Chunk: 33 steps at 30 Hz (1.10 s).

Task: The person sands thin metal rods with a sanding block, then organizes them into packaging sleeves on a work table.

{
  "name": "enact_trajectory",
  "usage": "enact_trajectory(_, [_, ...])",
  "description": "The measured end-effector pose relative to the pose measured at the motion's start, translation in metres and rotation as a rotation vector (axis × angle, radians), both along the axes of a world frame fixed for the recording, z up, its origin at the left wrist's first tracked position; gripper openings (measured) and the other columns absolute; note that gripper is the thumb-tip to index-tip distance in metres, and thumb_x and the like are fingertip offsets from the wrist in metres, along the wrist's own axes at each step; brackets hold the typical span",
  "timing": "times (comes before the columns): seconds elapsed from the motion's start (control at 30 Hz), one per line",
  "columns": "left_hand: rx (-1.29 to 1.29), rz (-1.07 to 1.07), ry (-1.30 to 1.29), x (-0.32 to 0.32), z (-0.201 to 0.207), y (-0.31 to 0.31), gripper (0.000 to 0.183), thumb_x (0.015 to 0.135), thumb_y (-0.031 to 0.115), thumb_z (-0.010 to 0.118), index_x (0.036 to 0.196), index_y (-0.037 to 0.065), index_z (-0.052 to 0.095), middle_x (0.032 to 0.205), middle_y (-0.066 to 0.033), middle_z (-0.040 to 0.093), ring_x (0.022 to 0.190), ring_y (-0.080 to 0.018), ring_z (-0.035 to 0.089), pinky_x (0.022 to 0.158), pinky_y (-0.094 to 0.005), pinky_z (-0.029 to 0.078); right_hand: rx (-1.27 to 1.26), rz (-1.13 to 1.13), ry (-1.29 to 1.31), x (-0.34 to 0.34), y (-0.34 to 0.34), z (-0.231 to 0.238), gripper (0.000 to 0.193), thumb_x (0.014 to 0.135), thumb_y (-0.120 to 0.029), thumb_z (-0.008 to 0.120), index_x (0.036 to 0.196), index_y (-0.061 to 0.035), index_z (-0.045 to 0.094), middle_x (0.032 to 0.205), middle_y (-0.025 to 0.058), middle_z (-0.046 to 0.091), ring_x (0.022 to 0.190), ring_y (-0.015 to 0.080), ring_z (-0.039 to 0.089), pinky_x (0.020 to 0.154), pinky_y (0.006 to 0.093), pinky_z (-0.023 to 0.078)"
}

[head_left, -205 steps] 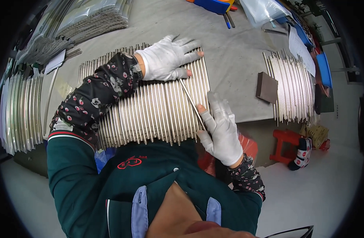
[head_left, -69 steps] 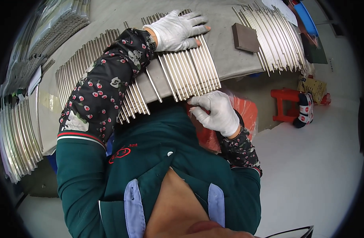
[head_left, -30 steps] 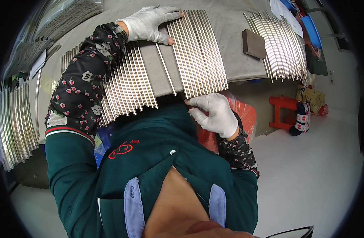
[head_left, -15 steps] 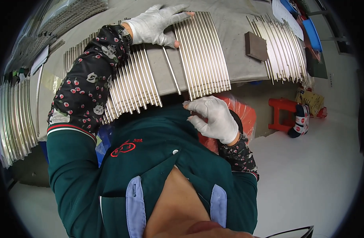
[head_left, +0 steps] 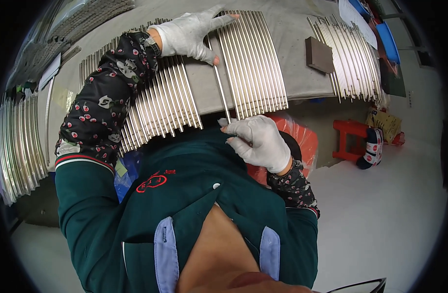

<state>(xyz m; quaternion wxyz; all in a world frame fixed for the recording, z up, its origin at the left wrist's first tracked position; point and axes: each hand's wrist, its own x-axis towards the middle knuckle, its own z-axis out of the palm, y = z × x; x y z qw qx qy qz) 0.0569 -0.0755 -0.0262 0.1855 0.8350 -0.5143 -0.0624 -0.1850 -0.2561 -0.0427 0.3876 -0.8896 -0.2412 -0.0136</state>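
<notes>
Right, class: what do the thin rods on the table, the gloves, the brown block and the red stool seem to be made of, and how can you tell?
Thin rods: probably polished metal; silvery, with bright streaks along them.
Gloves: fabric, perhaps cotton; matt white, softly creased.
Brown block: matt and sharp-edged; material unclear.
Red stool: likely moulded plastic, evenly coloured.

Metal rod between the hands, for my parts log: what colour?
Silver metal rod; clearest in the head view.

Counting 2 gloved hands (L hand (head_left: 186,37) + R hand (head_left: 261,142)), 3 grps of loose metal rods (head_left: 254,63) (too dense for exact no.), 1 single rod (head_left: 219,88) btwn 2 grps, 1 dk block (head_left: 319,55) & 1 red stool (head_left: 345,139) far R.
</notes>
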Motion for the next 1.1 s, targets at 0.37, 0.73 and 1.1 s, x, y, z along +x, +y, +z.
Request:
enact_trajectory(0.37, [0.077,-0.078,-0.394,0.005,-0.018,-0.007,0.098,0.075,0.075,0.053,0.150,0.016,0.029,0.154,-0.0225,0.023,0.141,-0.0396,0.027,0.115,-0.0497,0.030,0.056,-0.017,0.003,-0.002,0.009,0.004,0.031,0.072,-0.011,0.072,0.102,-0.0026,0.066,0.102,0.0117,0.071,0.088,0.0284,0.068,0.080,0.0380,0.053])
enact_trajectory(0.73, [-0.063,-0.214,-0.303,0.003,-0.001,0.113,0.086,0.086,0.069,0.043,0.151,0.015,0.027,0.156,-0.0187,0.021,0.143,-0.0390,0.022,0.117,-0.0509,0.023,0.000,0.039,0.069,-0.011,0.016,-0.009,0.018,0.074,-0.015,0.071,0.089,-0.0052,0.070,0.079,0.0117,0.067,0.076,0.0311,0.065,0.070,0.0392,0.050])
enact_trajectory(1.1, [0.240,0.038,-0.605,-0.016,-0.009,0.060,0.079,0.092,0.065,0.037,0.150,0.011,0.029,0.152,-0.0215,0.028,0.140,-0.0387,0.028,0.114,-0.0523,0.025,-0.029,0.122,0.076,0.004,0.039,0.000,0.026,0.071,-0.005,0.074,0.096,-0.0035,0.068,0.094,0.0100,0.070,0.084,0.0281,0.068,0.074,0.0356,0.055])
